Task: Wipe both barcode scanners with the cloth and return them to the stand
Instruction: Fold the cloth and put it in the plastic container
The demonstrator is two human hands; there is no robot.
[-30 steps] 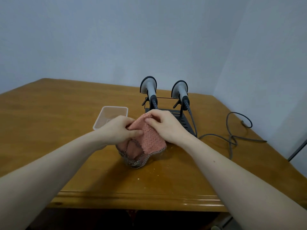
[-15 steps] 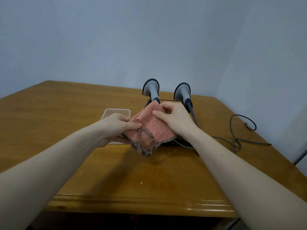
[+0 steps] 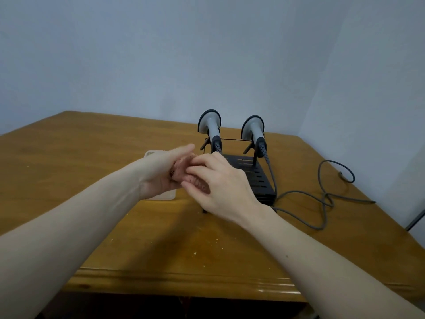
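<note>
Head view: the pink knitted cloth (image 3: 184, 172) sits bunched between both hands at centre. The left hand (image 3: 161, 173) cradles it with fingers stretched toward one o'clock; the right hand (image 3: 220, 180) curls its fingers over the wad, pinching it. Both grey pistol-shaped barcode scanners (image 3: 210, 127) (image 3: 254, 132) hang in the black wire stand (image 3: 255, 178) at one o'clock, unwiped. Risks: the loose wad could slip from the grip, and lifting a scanner may snag its tangled grey cable (image 3: 322, 199) at three o'clock, tipping the stand.
</note>
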